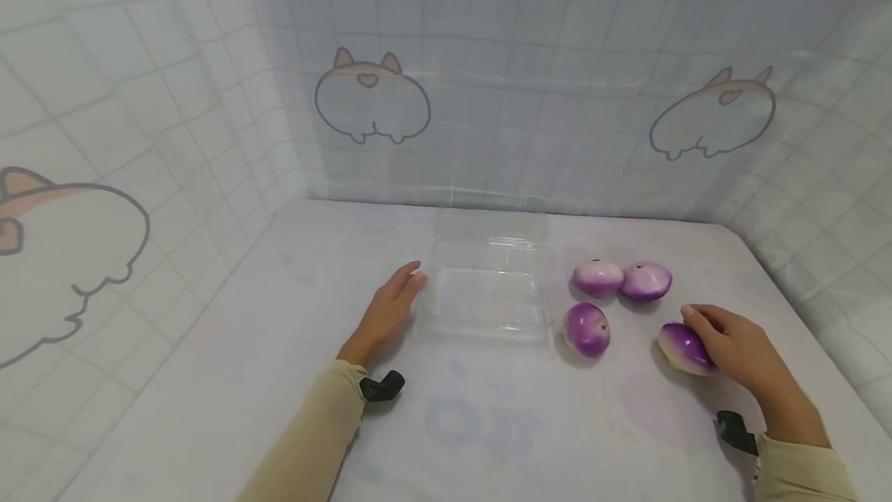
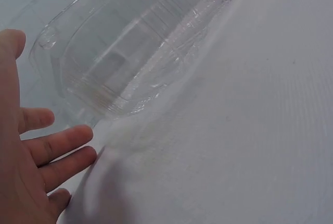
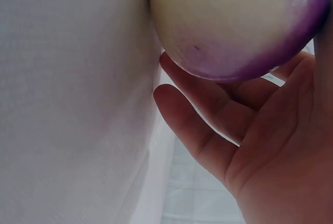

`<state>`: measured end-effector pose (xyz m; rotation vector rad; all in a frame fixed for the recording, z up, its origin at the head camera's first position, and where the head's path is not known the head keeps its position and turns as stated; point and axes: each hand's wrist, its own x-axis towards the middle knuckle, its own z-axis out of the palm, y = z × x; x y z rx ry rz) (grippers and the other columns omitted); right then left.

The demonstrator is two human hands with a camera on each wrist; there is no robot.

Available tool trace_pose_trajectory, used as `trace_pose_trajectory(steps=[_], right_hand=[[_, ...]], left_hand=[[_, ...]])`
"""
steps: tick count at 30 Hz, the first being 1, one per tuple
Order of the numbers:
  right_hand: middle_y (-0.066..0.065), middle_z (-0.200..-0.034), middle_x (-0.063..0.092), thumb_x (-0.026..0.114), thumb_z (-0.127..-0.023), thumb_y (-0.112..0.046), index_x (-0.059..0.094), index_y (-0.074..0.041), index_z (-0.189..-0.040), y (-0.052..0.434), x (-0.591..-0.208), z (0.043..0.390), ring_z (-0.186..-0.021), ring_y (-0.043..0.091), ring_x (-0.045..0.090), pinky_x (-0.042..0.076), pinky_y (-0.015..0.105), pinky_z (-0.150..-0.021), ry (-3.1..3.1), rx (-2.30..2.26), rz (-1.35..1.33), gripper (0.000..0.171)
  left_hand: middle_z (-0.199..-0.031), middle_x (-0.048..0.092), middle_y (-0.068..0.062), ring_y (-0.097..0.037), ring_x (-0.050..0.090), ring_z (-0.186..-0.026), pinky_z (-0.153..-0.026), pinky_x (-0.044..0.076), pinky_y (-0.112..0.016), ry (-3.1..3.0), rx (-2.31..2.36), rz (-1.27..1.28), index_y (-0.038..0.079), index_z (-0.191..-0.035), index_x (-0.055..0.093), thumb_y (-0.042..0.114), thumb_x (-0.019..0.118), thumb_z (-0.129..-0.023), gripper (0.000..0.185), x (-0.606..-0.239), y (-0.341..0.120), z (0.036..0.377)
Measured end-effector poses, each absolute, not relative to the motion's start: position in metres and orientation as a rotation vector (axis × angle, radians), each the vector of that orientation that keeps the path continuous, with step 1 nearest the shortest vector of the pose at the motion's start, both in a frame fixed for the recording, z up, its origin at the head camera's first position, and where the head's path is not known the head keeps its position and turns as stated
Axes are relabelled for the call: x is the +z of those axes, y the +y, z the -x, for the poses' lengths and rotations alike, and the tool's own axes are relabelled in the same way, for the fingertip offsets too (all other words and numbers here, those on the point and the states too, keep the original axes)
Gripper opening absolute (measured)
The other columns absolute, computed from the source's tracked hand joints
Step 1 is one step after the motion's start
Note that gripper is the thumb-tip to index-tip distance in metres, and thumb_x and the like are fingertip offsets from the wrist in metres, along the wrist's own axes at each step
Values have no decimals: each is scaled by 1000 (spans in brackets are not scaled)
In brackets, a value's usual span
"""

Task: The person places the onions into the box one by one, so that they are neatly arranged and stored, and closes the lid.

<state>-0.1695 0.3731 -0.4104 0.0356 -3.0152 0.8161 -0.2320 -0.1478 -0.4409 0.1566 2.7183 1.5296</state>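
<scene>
Your right hand [image 1: 739, 347], lower right of the frame, curled its fingers round a purple-and-white turnip [image 1: 684, 348] lying on the table [image 1: 488, 440]. Your left hand [image 1: 386, 312], left of centre, lay flat with fingers straight, just beside a clear plastic container [image 1: 488, 293]. One turnip [image 1: 587, 328] sat right of the container. Two more turnips [image 1: 622, 280] touched each other, farther back.

Clear glossy plastic container [image 1: 488, 289] by my left hand [image 1: 386, 312]: thin, ribbed. Right of container, turnips [image 1: 587, 328] smooth, shiny, purple-white. Cloth [image 1: 530, 424] under container: matt, finely woven.
</scene>
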Motion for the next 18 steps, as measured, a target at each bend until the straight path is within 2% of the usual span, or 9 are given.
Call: trace_pose_trajectory(steps=[8,18], right_hand=[[39,-133,51,40,-106,-48,57,7,-132,372,-408,169,-122,61,42,35,72,-93,-3030,801,-17,63],[39,-134,50,41,-106,-47,56,8,-134,374,-411,167,-123,60,42,35,71,-94,-3032,803,-11,63]], left_hand=[[-132,61,-9,-27,52,-128,-109,37,-52,2741,1584,-209,25,-154,39,59,45,-101,63,-444,-146,231],[-133,59,-6,-25,54,-125,-109,38,-51,2705,1579,-337,20,-157,32,53,49,-102,66,-454,-148,234]])
